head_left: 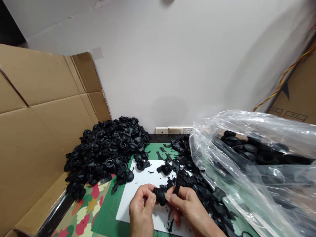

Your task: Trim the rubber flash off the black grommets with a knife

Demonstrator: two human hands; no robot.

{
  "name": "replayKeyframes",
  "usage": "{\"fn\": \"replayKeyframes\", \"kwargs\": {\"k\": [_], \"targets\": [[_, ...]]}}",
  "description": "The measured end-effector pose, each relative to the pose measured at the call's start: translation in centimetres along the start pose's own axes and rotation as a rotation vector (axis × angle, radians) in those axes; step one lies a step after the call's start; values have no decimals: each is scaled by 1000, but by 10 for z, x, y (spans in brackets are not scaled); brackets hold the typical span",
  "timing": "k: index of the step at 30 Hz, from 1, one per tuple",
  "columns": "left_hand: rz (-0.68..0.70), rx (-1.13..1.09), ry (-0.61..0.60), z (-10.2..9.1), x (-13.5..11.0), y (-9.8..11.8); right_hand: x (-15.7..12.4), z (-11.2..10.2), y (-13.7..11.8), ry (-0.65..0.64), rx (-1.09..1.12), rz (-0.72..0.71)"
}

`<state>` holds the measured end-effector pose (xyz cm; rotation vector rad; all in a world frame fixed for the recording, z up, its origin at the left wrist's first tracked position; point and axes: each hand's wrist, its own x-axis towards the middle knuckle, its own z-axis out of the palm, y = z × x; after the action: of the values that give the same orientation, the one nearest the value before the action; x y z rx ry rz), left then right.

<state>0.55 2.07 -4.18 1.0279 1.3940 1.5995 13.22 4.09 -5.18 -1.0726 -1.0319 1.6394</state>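
Note:
A black ribbed rubber boot (161, 196) is held above a white sheet (138, 179). My left hand (143, 208) pinches its left side between thumb and fingers. With its thumb, my right hand (186, 202) presses the boot's right side. That same hand is closed around a slim black tool (179, 179), whose thin end points down below the fingers; its exact kind is unclear. Another ribbed boot (166, 169) lies on the sheet just beyond my hands, among small black scraps.
At the left, a large pile of black rubber parts (106, 148) rests against a cardboard box (44, 98). Black trimmings (207, 194) spread along the right. A clear plastic bag (259, 131) with more black parts stands further right. Wall sockets (174, 130) sit behind the green mat (108, 210).

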Motion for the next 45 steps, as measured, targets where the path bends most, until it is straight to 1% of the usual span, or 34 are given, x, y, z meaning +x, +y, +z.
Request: {"fn": "replayKeyframes", "kwargs": {"k": [4,7,10,12,15,17,22,25,27,32,37,42,45], "targets": [[18,57,-14,0,-1,1,0,2,0,-3,5,-7],[90,136,-10,0,-2,2,-1,2,-1,-11,-24,-7],[160,211,-7,-1,-2,1,-3,-3,-5,-7,-53,-39],[172,249,-9,-2,-2,-1,-5,-9,-10,21,-62,-103],[199,274,-25,-3,-3,-4,-9,-18,-18,118,-62,-264],[229,285,-41,-3,-3,-6,-12,-20,-22,155,-63,-348],[263,337,-74,-3,-6,-7,-16,-10,-20,115,-78,-416],[271,372,-88,-2,-7,-5,-18,-4,-15,146,-103,-470],[273,382,-95,-2,-8,-4,-17,-3,-13,159,-113,-493],[292,382,-107,-2,-8,-5,-14,-7,-9,111,-175,-505],[299,394,-123,-3,-8,-7,-15,-7,-10,99,-303,-612],[341,415,-112,-2,-9,-8,-17,-3,-12,128,-415,-718],[361,426,-97,-2,-9,-9,-18,-2,-10,98,-514,-786]]}}
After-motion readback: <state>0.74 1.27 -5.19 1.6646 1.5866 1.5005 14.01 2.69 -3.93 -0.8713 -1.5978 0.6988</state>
